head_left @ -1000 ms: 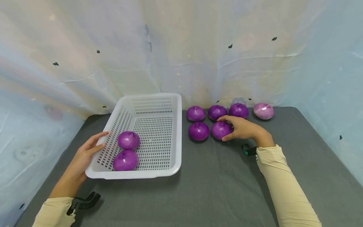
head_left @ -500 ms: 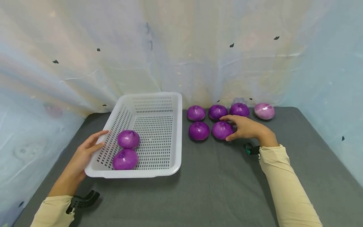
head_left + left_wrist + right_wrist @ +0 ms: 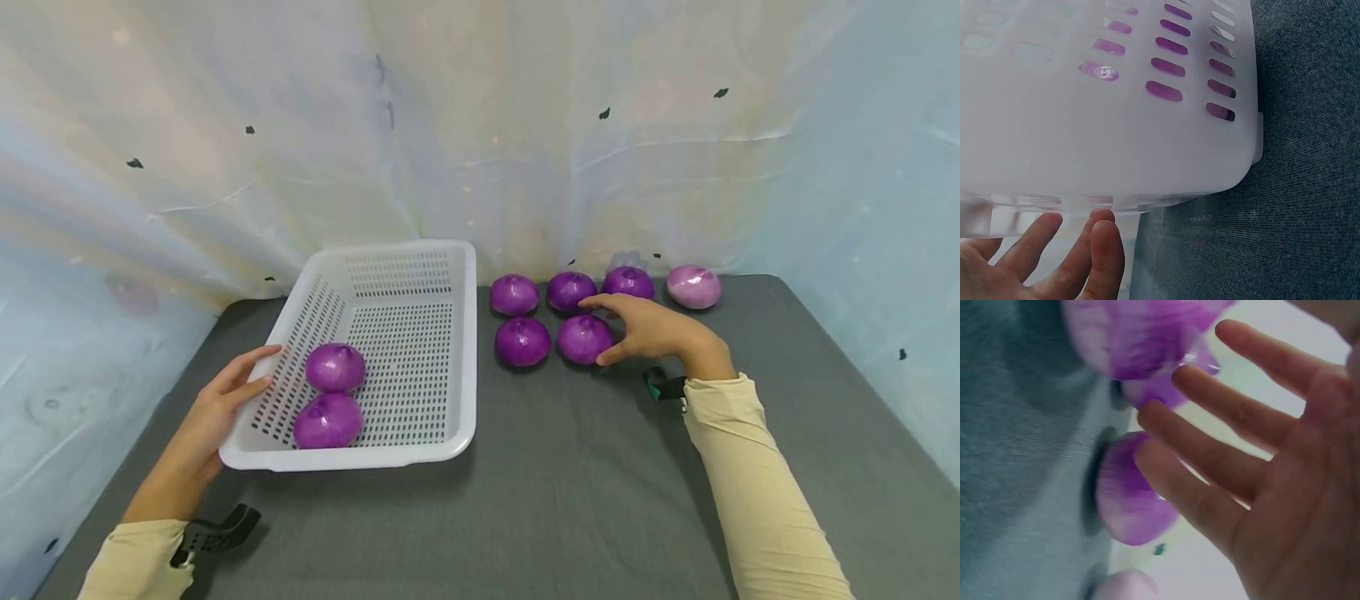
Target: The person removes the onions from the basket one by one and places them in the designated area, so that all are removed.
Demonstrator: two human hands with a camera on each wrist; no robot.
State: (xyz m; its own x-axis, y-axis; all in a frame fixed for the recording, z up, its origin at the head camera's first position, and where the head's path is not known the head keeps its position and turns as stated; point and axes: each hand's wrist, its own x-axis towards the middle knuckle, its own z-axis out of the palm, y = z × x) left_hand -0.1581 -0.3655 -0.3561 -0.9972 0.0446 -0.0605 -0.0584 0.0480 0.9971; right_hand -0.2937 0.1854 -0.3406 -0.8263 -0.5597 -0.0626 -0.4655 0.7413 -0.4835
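Note:
A white perforated basket (image 3: 438, 454) holds two glossy peeled red onions: an upper onion (image 3: 335, 367) and a lower onion (image 3: 327, 421). At the basket's left rim is my left hand (image 3: 213, 417), its extended fingers touching the rim; in the left wrist view those fingertips (image 3: 1107, 247) meet the rim's edge. My right hand (image 3: 656, 332) spreads beside the front-row right onion (image 3: 584, 339), thumb at its right side and forefinger behind it. Straight, separated fingers (image 3: 1210, 450) show in the right wrist view, gripping nothing. Another onion (image 3: 522, 342) lies left of it.
Behind stand more onions: a left one (image 3: 514, 295), a middle one (image 3: 571, 291), one partly covered by my hand (image 3: 628, 282), and a paler one (image 3: 693, 287). A dark grey cloth (image 3: 555, 500) covers the table. Pale curtains (image 3: 525, 125) close off the back.
My right hand has opened slightly around the front-row onion and shifted a little to the right. The basket, my left hand and the onions keep their places; the head view shifts a little.

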